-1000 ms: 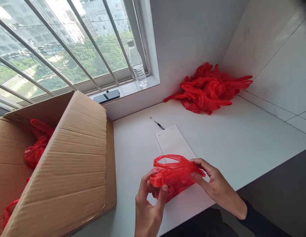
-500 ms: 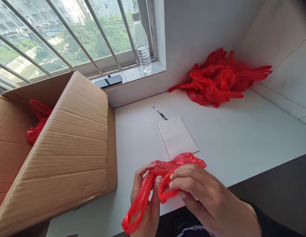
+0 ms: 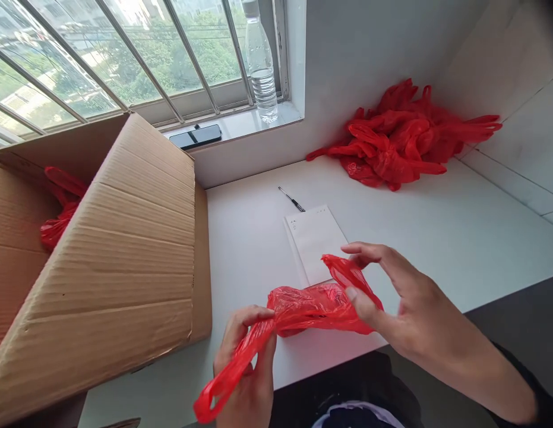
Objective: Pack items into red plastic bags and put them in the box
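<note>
At nine o'clock from a filled red bag [image 3: 318, 309], a cardboard box [image 3: 142, 238], cropped by the frame, half hides a red bundle [image 3: 62, 223] behind its flap. At eight o'clock, a person's left hand [image 3: 256, 386] pinches one handle, its rear fingers obscured. The bag sits at the near edge of a white table [image 3: 240, 249], below a notepad [image 3: 316, 244] at twelve; its contents, and whether it rests or hangs, are unclear. At three, the right hand [image 3: 407, 300] spreads loosely around the other handle. Separating the handles appears underway; the next move calls for a firmer right-hand grasp.
</note>
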Motion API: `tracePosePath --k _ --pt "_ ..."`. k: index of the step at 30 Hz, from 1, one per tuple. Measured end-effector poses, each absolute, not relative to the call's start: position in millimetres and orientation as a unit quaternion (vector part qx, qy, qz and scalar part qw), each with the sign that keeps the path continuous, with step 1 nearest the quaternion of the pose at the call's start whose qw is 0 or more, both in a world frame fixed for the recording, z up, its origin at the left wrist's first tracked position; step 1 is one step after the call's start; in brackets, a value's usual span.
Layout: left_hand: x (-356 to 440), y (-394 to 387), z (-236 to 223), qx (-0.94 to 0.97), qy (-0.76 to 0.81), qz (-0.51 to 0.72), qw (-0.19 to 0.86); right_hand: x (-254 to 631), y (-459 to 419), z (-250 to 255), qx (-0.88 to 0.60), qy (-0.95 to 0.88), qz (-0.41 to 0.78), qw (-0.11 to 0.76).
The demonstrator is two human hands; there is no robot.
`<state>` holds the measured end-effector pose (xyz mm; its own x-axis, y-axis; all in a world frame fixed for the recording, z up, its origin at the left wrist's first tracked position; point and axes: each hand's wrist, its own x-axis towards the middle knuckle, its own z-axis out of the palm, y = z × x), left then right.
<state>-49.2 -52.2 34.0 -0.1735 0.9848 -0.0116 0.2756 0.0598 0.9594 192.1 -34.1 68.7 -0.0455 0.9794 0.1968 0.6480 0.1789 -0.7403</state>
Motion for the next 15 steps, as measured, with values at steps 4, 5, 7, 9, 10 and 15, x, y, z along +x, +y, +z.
tracePosePath --k 4,5,7,9,10,15 --pt "-47.3 -44.6 39.0 0.348 0.594 0.470 0.552 182.8 -59.4 93.4 -0.514 -0.728 0.219 0.396" --pt "-46.8 -43.4 39.1 0.322 0.594 0.475 0.565 176.6 -62.2 93.6 -0.477 -0.749 0.250 0.387" --pt "-46.0 -41.6 38.0 0.292 0.589 0.484 0.578 162.5 -61.0 83.6 -0.429 -0.784 0.317 0.317" --pt "-45.6 -40.0 35.7 0.279 0.579 0.481 0.596 151.0 -52.7 62.2 -0.438 -0.802 0.345 0.217" --pt "-45.5 -39.0 34.1 0.272 0.574 0.481 0.604 147.7 -47.6 49.7 -0.451 -0.809 0.335 0.172" --pt "-47.4 -33.8 24.3 0.248 0.572 0.504 0.598 154.4 -31.9 18.0 -0.525 -0.826 0.177 0.098"
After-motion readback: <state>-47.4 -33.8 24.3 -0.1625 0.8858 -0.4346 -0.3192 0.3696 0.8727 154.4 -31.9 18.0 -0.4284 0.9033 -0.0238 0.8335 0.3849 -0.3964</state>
